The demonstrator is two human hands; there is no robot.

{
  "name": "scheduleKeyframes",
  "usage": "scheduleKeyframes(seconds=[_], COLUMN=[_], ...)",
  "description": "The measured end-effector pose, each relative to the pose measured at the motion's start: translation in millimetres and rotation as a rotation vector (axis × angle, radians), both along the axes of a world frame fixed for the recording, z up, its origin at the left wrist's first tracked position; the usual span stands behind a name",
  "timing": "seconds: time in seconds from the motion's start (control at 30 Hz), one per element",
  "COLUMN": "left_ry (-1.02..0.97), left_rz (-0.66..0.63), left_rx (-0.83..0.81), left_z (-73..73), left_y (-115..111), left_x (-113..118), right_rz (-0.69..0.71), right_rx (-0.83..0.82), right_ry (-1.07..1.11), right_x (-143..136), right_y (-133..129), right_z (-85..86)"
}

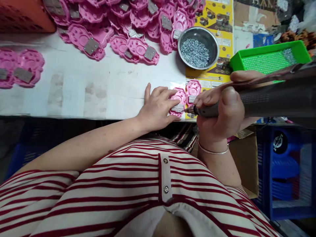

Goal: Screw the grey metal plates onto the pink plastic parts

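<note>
My left hand holds a pink plastic shell down near the table's front edge. Its thumb and first fingers rest along the shell, and its little finger sticks out. A metal plate sits in this shell. My right hand is wrapped round a dark electric screwdriver, lying nearly level. The driver's tip points left, at or just beside the plate; exact contact I cannot tell. A second pink shell with a metal plate adjoins the first, partly hidden behind my right fingertips.
A steel bowl of small screws stands beyond my hands. Right of it is a green tray. Many pink shells with metal plates are heaped at the back; more lie left. An orange basket occupies the far left corner.
</note>
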State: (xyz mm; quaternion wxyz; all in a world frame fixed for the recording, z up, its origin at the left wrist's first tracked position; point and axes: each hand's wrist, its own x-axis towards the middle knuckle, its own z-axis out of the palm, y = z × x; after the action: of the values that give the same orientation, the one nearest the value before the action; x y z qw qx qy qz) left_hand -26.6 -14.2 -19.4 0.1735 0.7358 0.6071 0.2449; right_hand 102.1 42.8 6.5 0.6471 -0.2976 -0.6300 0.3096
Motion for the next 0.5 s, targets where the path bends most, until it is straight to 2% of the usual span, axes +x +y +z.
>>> scheduleKeyframes(seconds=[0.13, 0.33, 0.5], left_ry=[0.0, -0.004, -0.003], left_rz=[0.001, 0.003, 0.0], left_rx=[-0.024, -0.018, -0.031], left_z=[2.9, 2.7, 6.2], left_y=[0.8, 0.3, -0.4], left_x=[0.0, 0.1, 1.2], right_rz=[-0.043, -0.021, 0.09], right_rx=[0.05, -0.032, -0.073], right_ry=[-0.026, 0.011, -0.074], right_x=[-2.2, -2.9, 2.1], right_y=[-3.4, -3.2, 2.7], right_z=[5.0, 5.0, -0.9])
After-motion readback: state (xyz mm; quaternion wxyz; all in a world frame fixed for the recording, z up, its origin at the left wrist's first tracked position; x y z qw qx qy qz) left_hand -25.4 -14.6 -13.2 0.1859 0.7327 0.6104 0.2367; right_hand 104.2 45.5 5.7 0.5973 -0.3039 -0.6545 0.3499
